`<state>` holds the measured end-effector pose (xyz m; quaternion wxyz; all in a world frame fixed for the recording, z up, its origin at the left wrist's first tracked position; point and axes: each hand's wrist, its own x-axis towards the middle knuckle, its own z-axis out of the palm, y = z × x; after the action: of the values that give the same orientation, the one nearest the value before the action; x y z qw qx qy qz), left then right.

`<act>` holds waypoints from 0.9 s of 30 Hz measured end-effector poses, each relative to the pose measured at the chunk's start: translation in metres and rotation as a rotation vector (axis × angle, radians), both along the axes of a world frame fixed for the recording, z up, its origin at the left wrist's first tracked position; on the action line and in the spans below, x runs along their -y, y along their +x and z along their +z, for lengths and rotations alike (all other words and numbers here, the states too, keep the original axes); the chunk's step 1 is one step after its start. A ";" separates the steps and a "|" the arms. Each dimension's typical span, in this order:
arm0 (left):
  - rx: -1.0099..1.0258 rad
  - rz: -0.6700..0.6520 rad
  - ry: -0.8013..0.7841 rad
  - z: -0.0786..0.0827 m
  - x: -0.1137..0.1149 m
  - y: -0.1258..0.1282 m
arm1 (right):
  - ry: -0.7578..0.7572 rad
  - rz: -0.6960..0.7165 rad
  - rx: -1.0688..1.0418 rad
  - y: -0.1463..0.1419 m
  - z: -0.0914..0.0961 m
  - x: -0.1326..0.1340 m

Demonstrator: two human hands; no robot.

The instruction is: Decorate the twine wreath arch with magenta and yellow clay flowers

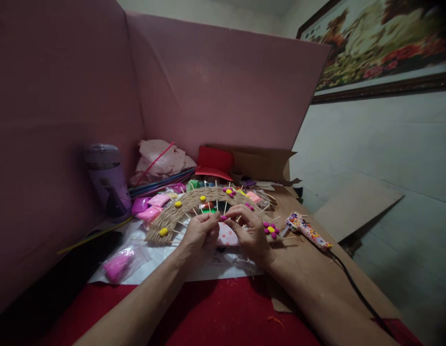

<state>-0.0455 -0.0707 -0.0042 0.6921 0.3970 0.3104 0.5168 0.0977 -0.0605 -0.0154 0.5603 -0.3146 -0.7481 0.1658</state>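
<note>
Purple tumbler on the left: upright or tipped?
Upright. The purple tumbler stands on its base beside the pink board, with its lid on top.

The person's left hand [201, 234] and right hand [250, 231] were bare, and both forearms [147, 302] were uncovered right down to the frame's lower edge. Dim light blurred any finer detail on them.

Tan twine arch [194, 204] with yellow-and-magenta clay flowers [271, 229]
</note>
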 end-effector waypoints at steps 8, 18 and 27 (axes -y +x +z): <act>0.013 0.015 0.001 0.002 0.002 0.001 | -0.026 -0.006 -0.034 -0.003 0.001 0.003; 0.027 0.012 -0.045 0.007 0.003 0.001 | -0.037 -0.017 -0.055 -0.006 -0.001 0.001; 0.033 0.081 -0.047 0.001 -0.006 -0.004 | -0.057 -0.130 -0.021 0.010 0.012 -0.017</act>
<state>-0.0499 -0.0648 -0.0032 0.6847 0.3594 0.3267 0.5433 0.1074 -0.0438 -0.0037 0.5687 -0.3764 -0.7151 0.1534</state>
